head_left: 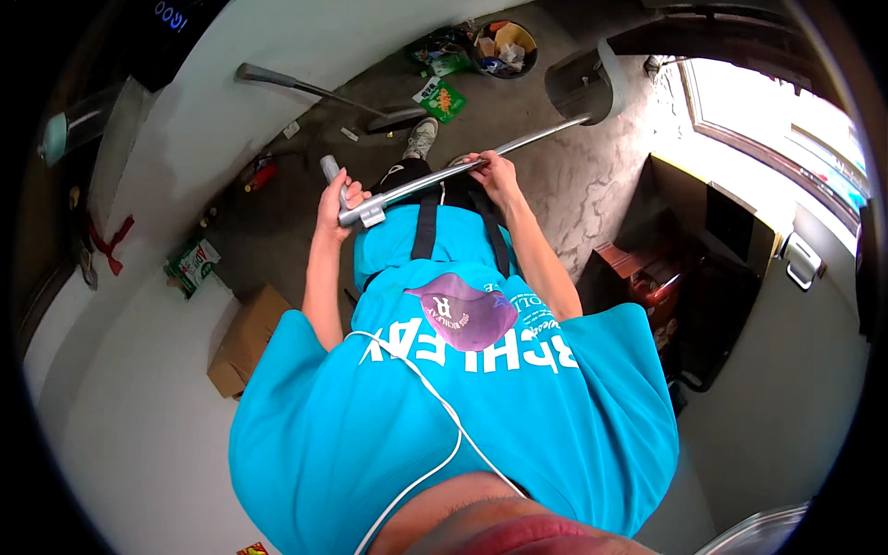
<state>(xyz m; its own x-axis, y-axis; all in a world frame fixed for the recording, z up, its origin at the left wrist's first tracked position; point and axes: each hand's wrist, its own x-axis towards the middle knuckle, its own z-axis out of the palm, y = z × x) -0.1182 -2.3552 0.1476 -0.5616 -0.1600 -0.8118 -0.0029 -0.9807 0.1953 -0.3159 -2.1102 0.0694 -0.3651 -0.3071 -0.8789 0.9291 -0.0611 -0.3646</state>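
A long silver tube [416, 188] slants across in front of my body, rising to the right. At its left end is a grey grip with a small bracket, and my left hand [339, 201] is wrapped round it. Further along, my right hand [492, 176] closes on the tube with its fingertips. The tube's far end meets a broad, rounded grey head [606, 85] with a dark, shadowed side; its exact kind is unclear. Below the tube are my dark trousers and one light shoe [422, 137].
A broom [319, 91] leans beyond my left hand. Past it stand a full bin [518, 39] and a green packet [442, 100]. A cardboard box [248, 340] sits at left. Dark furniture [721, 217] stands at right, beneath a bright window [768, 102].
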